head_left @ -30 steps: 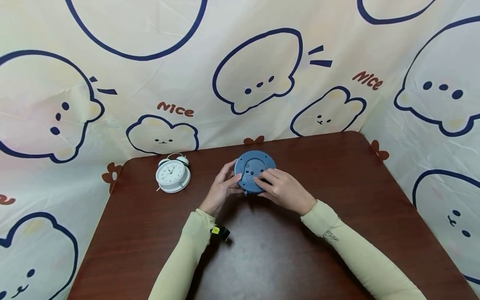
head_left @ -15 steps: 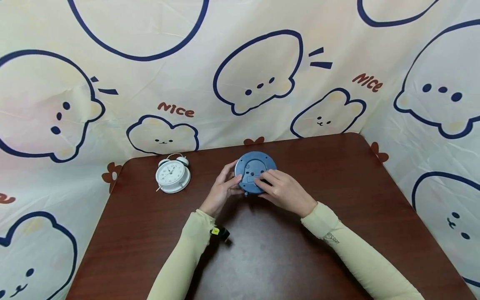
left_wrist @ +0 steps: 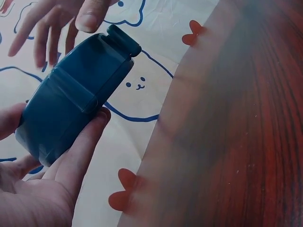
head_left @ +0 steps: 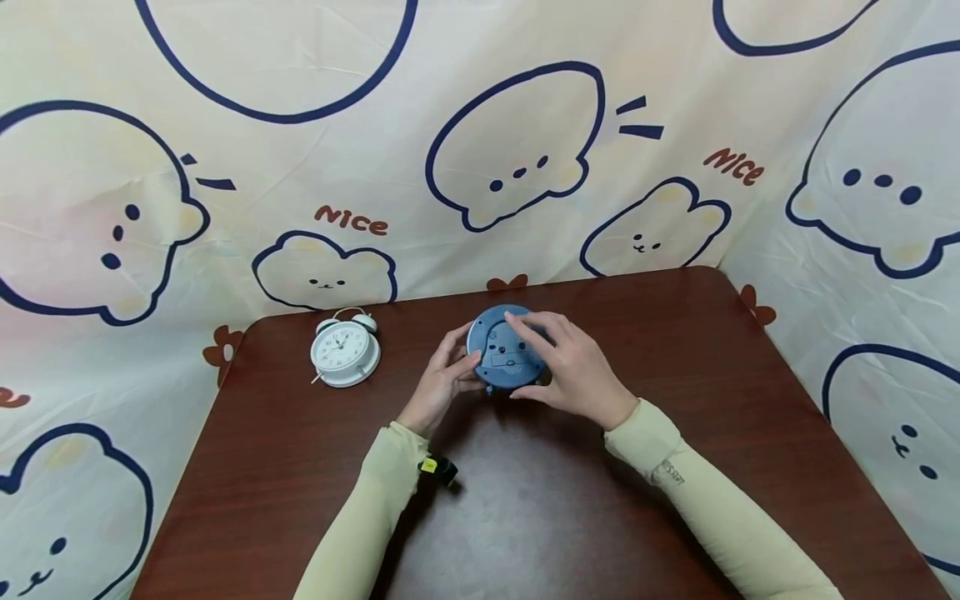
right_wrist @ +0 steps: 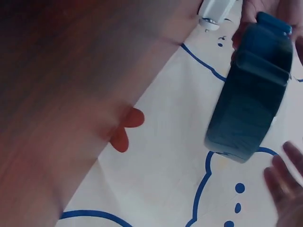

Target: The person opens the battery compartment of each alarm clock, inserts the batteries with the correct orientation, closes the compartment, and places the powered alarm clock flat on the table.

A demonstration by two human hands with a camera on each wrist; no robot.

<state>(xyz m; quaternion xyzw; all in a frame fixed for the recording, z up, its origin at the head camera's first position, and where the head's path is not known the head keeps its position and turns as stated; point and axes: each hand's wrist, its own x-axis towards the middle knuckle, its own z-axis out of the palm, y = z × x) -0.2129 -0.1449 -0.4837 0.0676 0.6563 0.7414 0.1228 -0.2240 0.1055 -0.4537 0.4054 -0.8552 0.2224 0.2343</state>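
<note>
My left hand (head_left: 438, 383) grips a round blue alarm clock (head_left: 498, 367) by its left edge, thumb on the back and fingers behind. The back panel, with small knobs and a rectangular cover, faces me. In the left wrist view the clock (left_wrist: 71, 99) appears from its thick side, tilted above the left palm (left_wrist: 42, 194). My right hand (head_left: 581, 367) is at the clock's right side, thumb and fingers spread apart and holding nothing. The right wrist view has the right hand's blurred fingers (right_wrist: 286, 182) apart from the clock (right_wrist: 251, 94). The clock's front is hidden.
A white twin-bell alarm clock (head_left: 345, 350) stands on the dark brown table (head_left: 540, 508) to the left. Behind the table hangs a cream cloth (head_left: 465, 258) with cartoon drawings. A black device with a yellow label (head_left: 438, 468) is on the left wrist.
My right hand has lifted off the clock's back; its curled fingers have spread and moved up, uncovering the knobs and the cover. The left hand keeps its grip almost unmoved.
</note>
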